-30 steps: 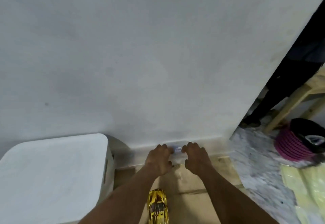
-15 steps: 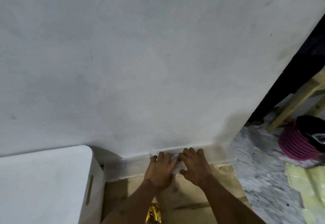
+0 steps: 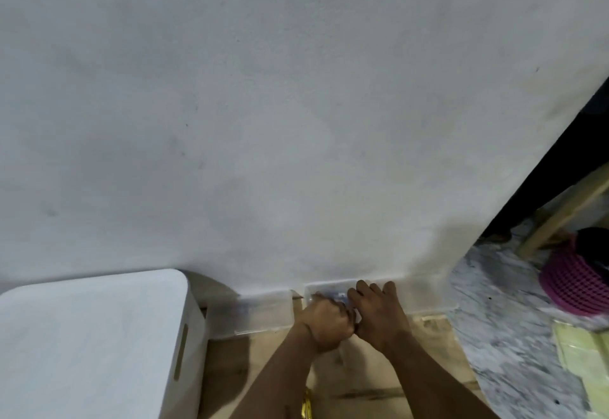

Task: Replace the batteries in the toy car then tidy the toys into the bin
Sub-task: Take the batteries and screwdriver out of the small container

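toy car (image 3: 307, 406) on floor (image 3: 362, 382), closer in than left hand (image 3: 326, 323); well apart

Wooden surface (image 3: 369, 382), bottom centre. On it:
- white bin (image 3: 92, 336), lower left
- clear plastic box (image 3: 253, 313) at far edge
- second clear box (image 3: 425, 296) to its right
- gold toy car (image 3: 308, 407), bottom edge, mostly cut off

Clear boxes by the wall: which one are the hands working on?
The right clear box: left hand and right hand are on it; the left clear box is untouched.
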{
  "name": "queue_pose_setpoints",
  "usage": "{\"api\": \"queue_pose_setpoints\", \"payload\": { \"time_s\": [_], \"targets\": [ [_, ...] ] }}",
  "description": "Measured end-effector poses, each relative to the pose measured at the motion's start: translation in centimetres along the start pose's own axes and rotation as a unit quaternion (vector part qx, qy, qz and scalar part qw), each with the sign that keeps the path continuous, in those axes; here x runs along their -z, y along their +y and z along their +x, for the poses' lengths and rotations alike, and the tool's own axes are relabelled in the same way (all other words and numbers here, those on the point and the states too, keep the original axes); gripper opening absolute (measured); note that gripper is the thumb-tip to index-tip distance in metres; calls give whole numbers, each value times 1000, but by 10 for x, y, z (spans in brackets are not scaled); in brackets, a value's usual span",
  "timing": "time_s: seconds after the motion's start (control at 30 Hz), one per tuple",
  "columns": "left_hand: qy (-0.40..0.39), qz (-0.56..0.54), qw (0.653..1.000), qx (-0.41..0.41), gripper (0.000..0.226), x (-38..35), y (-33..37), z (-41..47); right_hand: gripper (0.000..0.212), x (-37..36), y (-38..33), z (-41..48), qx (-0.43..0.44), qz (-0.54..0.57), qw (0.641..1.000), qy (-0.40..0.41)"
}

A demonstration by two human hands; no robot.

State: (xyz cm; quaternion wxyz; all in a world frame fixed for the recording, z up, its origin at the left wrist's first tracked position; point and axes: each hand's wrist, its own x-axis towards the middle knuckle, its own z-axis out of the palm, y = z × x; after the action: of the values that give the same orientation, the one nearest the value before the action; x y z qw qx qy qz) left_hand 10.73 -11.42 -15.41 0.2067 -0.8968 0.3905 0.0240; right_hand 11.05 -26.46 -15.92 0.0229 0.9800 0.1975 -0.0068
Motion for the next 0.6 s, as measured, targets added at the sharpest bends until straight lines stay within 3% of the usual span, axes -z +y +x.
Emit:
{"api": "queue_pose_setpoints", "payload": {
  "time_s": [0.17,0.27,0.6],
  "targets": [
    [-54,17,997,-49,5,11,-1,0,51,1,1,1,42,36,998,42],
    [-81,-49,993,-68,23,25,1,1,50,1,1,0,57,54,995,65],
    [4,-60,998,-16,49,-12,-13,-14,61,-6,4,5,45,71,996,24]
  ]
}}
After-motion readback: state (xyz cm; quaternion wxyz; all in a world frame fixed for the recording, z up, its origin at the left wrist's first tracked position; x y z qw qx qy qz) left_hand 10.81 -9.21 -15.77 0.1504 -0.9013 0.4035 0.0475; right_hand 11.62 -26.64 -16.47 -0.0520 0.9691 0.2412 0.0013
